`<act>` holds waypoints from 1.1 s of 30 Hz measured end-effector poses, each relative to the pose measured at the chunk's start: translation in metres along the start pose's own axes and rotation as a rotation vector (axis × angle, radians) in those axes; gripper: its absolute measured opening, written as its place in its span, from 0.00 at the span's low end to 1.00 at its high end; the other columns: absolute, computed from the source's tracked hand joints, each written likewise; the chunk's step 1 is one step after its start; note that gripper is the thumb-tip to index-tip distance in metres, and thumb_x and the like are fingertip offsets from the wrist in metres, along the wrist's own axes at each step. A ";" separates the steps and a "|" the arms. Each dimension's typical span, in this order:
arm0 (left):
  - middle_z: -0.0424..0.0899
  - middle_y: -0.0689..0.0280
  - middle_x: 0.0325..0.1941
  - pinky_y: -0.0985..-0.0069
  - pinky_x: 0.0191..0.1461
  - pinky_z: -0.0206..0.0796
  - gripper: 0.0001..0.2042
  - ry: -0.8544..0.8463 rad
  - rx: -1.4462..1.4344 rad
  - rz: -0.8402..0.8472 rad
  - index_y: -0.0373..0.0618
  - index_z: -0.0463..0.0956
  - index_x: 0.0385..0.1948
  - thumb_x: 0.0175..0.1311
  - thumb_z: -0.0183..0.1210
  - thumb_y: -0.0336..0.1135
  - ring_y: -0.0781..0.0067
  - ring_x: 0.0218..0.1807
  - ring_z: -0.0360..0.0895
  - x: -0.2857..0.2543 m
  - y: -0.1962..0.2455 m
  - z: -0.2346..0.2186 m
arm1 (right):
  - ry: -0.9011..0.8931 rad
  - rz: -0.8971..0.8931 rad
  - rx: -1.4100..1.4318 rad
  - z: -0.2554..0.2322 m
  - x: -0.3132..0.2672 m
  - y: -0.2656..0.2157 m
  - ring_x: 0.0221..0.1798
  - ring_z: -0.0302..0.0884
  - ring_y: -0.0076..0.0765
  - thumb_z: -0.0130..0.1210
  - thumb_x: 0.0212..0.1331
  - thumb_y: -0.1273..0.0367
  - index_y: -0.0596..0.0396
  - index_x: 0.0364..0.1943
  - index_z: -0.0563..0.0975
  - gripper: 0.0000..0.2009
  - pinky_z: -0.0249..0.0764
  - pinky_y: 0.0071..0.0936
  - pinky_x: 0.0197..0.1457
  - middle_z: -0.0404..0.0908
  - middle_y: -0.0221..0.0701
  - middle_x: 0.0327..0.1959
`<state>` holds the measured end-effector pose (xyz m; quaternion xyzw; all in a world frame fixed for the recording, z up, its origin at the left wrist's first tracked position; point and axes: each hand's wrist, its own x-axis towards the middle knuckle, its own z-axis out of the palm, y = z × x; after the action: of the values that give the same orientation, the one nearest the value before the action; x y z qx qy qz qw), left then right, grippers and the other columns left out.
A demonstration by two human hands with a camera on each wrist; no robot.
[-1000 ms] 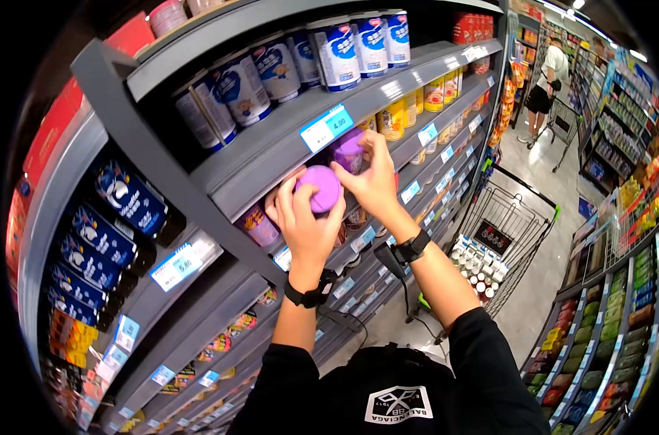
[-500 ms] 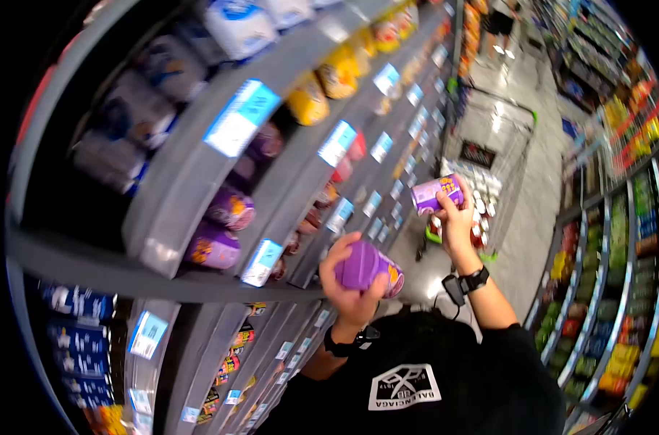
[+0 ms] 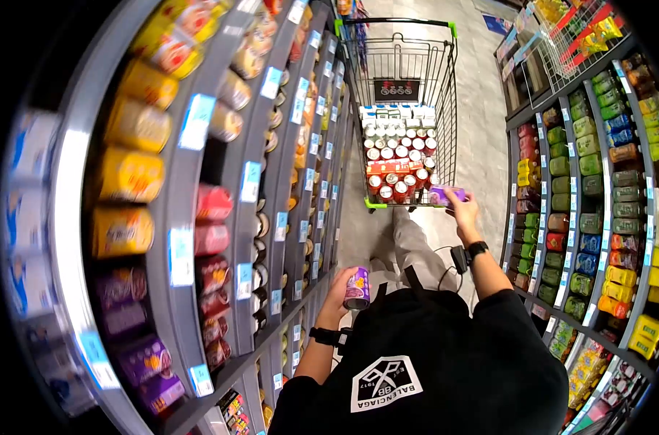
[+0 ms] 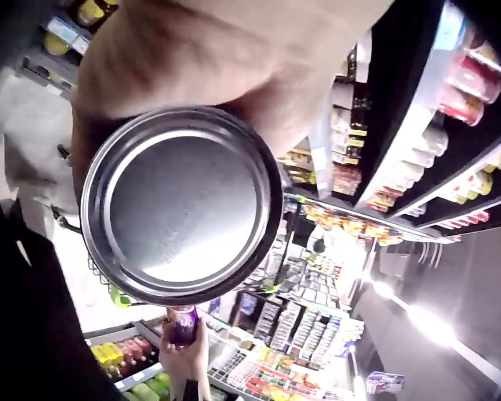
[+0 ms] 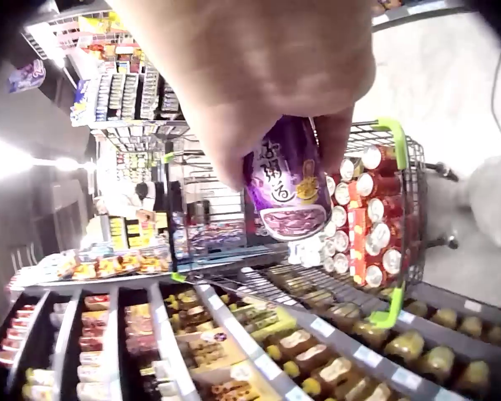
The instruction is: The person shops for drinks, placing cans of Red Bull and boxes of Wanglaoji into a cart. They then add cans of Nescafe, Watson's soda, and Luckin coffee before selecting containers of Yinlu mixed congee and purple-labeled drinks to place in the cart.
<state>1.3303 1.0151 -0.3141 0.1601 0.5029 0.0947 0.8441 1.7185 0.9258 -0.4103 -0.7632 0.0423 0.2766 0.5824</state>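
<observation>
My left hand (image 3: pixel 334 303) grips a purple can (image 3: pixel 357 290) in front of my body. In the left wrist view, the round metal end of this can (image 4: pixel 184 209) faces the camera. My right hand (image 3: pixel 465 214) holds a second purple can (image 3: pixel 447 195) by the near right corner of a shopping cart (image 3: pixel 454 112). That can's printed label (image 5: pixel 288 188), with a picture of a bowl, shows in the right wrist view between thumb and fingers. Inside the cart stand many red cans (image 3: pixel 400 190) in rows, with white-topped packs (image 3: pixel 398 114) behind them.
Shelves on the left carry yellow cans (image 3: pixel 130 174), pink cans (image 3: pixel 213 203) and purple cans (image 3: pixel 144 359). Another shelf unit, with green packs (image 3: pixel 589 165) and yellow packs (image 3: pixel 623 275), runs along the right. Tiled floor (image 3: pixel 481 94) lies between the cart and the right shelves.
Both hands have come away from the left shelf, each with a purple can. The view has swung right toward the cart, and the right hand has reached its near corner.
</observation>
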 end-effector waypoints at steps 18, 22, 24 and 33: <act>0.81 0.60 0.48 0.73 0.48 0.78 0.36 0.528 0.560 -0.217 0.37 0.68 0.62 0.54 0.78 0.39 0.73 0.44 0.82 0.112 -0.022 0.052 | -0.372 0.186 -1.107 0.126 0.187 0.163 0.54 0.80 0.66 0.74 0.46 0.66 0.54 0.62 0.63 0.39 0.80 0.53 0.56 0.67 0.52 0.63; 0.83 0.61 0.46 0.74 0.48 0.79 0.33 0.417 0.469 -0.252 0.35 0.70 0.60 0.56 0.77 0.37 0.74 0.44 0.83 0.131 -0.016 0.067 | -0.428 0.136 -1.054 0.119 0.188 0.162 0.54 0.81 0.61 0.66 0.55 0.65 0.55 0.58 0.69 0.27 0.79 0.51 0.57 0.73 0.50 0.61; 0.83 0.61 0.46 0.75 0.47 0.79 0.31 0.379 0.434 -0.259 0.35 0.71 0.59 0.57 0.76 0.35 0.74 0.43 0.83 0.138 -0.013 0.072 | -0.543 0.182 -0.976 0.110 0.190 0.135 0.53 0.81 0.59 0.62 0.58 0.61 0.57 0.50 0.74 0.20 0.78 0.49 0.56 0.81 0.47 0.50; 0.80 0.55 0.58 0.68 0.60 0.74 0.48 0.121 0.708 0.156 0.34 0.61 0.70 0.48 0.81 0.38 0.64 0.56 0.81 0.219 0.007 0.119 | -1.334 0.245 -0.522 0.089 0.082 0.025 0.52 0.83 0.44 0.61 0.62 0.43 0.55 0.62 0.76 0.34 0.78 0.37 0.55 0.84 0.43 0.51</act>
<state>1.5392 1.0711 -0.4385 0.4743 0.5397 -0.0121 0.6954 1.7448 1.0206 -0.4856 -0.5359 -0.3041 0.7475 0.2481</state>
